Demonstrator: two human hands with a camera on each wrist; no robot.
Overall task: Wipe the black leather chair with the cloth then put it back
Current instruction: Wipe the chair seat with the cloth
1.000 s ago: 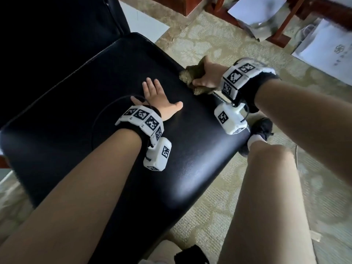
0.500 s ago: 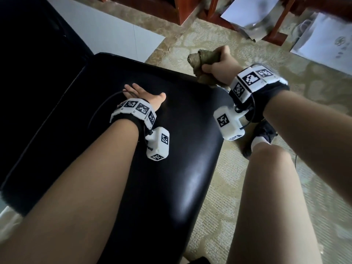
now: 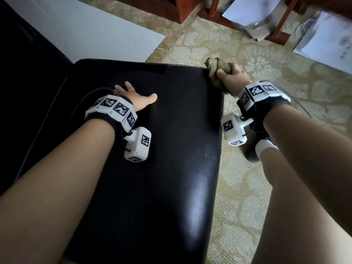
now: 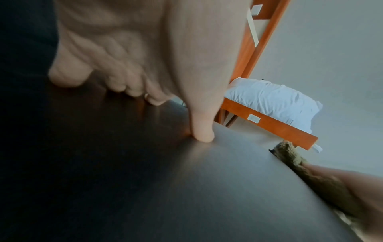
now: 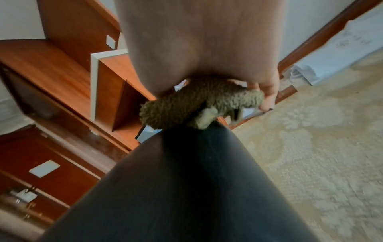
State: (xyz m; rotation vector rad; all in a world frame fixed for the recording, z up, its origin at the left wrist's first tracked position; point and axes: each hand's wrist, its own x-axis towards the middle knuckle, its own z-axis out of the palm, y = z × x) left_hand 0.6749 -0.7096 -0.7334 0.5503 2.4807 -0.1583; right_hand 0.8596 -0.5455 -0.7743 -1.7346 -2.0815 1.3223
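On the far right corner of the black leather chair seat (image 3: 152, 149), my right hand (image 3: 233, 78) was clamped around a bunched olive-green terry cloth (image 3: 217, 68), fingers and thumb curled tight about it. The wad touched the corner edge of the cushion, part of it hanging down the side. From the right wrist view the cloth (image 5: 199, 101) bulged out beneath my palm, its looped pile plain to see, and sat right at the tip of the dark seat (image 5: 186, 188), with my fingertips (image 5: 268, 96) wrapped over its far end.

My left hand (image 3: 136, 97) lay flat on the seat, well apart from the cloth, fingers straight and spread, holding nothing. The left wrist view showed my thumb (image 4: 202, 131) pressed into the leather (image 4: 145, 188) so that it dimpled a little, the other fingers touching the surface beyond it; at that picture's right edge the cloth (image 4: 290, 157) showed against the cushion's rim.

Around the chair lay a pale patterned carpet (image 3: 247, 187). White sheets of paper (image 3: 323, 40) rested on it beyond the seat, near reddish-brown wooden furniture legs (image 3: 282, 18). My foot in a white sock (image 3: 263, 147) and dark shoe stood on the carpet just right of the chair.
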